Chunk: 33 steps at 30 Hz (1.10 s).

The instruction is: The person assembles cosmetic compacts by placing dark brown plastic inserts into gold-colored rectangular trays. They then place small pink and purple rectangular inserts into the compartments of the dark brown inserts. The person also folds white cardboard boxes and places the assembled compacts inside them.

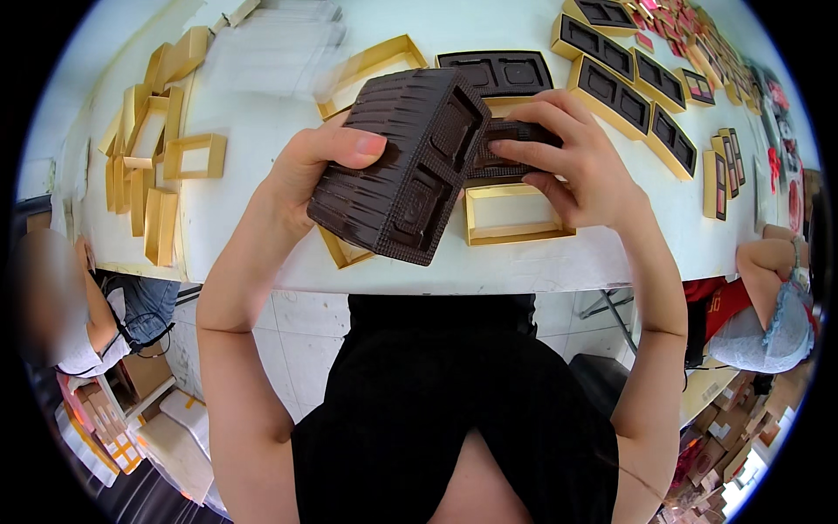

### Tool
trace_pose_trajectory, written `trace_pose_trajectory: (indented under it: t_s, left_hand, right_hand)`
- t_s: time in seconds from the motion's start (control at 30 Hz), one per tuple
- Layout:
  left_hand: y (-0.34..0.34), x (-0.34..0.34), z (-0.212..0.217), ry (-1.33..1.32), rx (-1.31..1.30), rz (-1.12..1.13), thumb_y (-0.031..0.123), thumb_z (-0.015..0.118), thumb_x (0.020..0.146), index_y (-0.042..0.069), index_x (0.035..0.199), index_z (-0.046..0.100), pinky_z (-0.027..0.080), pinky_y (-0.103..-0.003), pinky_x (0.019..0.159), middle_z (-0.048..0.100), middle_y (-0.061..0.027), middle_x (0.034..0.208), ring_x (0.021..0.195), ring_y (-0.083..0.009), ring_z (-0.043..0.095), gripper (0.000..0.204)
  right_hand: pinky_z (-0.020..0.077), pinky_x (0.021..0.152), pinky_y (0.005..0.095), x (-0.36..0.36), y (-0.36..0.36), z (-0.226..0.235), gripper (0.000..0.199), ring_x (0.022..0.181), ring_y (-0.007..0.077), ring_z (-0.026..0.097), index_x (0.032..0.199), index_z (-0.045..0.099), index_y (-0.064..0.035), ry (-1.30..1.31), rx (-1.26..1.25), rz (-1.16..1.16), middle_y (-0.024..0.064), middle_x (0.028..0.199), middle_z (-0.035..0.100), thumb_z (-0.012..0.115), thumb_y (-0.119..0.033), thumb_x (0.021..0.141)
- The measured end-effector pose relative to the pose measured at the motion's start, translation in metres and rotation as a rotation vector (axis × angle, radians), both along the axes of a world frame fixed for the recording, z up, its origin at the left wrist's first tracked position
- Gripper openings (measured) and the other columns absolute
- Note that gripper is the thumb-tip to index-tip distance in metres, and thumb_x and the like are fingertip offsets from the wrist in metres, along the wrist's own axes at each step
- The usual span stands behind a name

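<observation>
My left hand [301, 166] grips a thick stack of nested dark brown plastic tray inserts [384, 144], thumb across its ribbed side. The stack is tilted, and its top face shows moulded square recesses. My right hand [585, 162] pinches one dark brown insert [515, 148] close beside the stack. Below that insert stands a gold open box [476, 234] with a pale bottom. Another gold box [345, 253] is partly hidden under the stack. Farther back are a gold box frame [406, 48] and a box holding a dark insert [497, 72].
Several gold boxes [194, 157] are piled at the left of the white table [253, 175]. On the right stand several gold boxes with dark inserts [611, 92]. Translucent sheets [279, 44] lie at the back left. People sit at both sides, one with a bare arm [759, 271] showing.
</observation>
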<state>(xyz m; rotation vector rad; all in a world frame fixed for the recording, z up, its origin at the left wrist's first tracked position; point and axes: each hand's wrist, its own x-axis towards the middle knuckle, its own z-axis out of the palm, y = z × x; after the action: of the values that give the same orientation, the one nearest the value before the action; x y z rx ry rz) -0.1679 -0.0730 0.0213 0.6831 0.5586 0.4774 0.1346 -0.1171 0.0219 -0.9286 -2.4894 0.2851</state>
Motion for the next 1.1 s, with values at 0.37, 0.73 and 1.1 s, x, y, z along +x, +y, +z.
trace_pose_trajectory:
  t_s: [0.37, 0.73, 1.1]
  left_hand:
    - [-0.014, 0.002, 0.016, -0.108, -0.018, 0.008, 0.032, 0.073, 0.075, -0.010, 0.141, 0.040, 0.059, -0.045, 0.092, 0.059, -0.0302, 0.125, 0.108, -0.0418, 0.067, 0.085]
    - [-0.018, 0.005, 0.026, -0.013, -0.002, 0.122, 0.031, 0.069, 0.077, -0.002, 0.152, 0.029, 0.064, -0.050, 0.079, 0.037, -0.0347, 0.148, 0.119, -0.0482, 0.059, 0.091]
    - [-0.011, 0.000, 0.007, -0.204, -0.106, -0.023, 0.023, 0.069, 0.078, -0.006, 0.152, 0.024, 0.062, -0.054, 0.082, 0.034, -0.0412, 0.146, 0.120, -0.0500, 0.057, 0.091]
  right_hand:
    - [0.0474, 0.093, 0.0451, 0.001, -0.003, -0.004, 0.068, 0.107, 0.0380, 0.054, 0.129, 0.060, -0.0025, 0.040, -0.093, 0.009, 0.0146, 0.120, 0.062, 0.074, -0.004, 0.063]
    - [0.0368, 0.110, 0.0492, 0.007, 0.008, -0.001, 0.052, 0.132, 0.0395, 0.045, 0.128, 0.067, -0.0120, 0.031, -0.043, 0.063, 0.0149, 0.146, 0.049, 0.077, -0.015, 0.077]
    - [0.0607, 0.078, 0.0296, 0.047, -0.008, -0.011, 0.029, 0.102, 0.0235, 0.071, 0.101, 0.076, -0.0034, 0.243, -0.182, -0.154, 0.0099, 0.121, 0.069, 0.070, 0.013, 0.077]
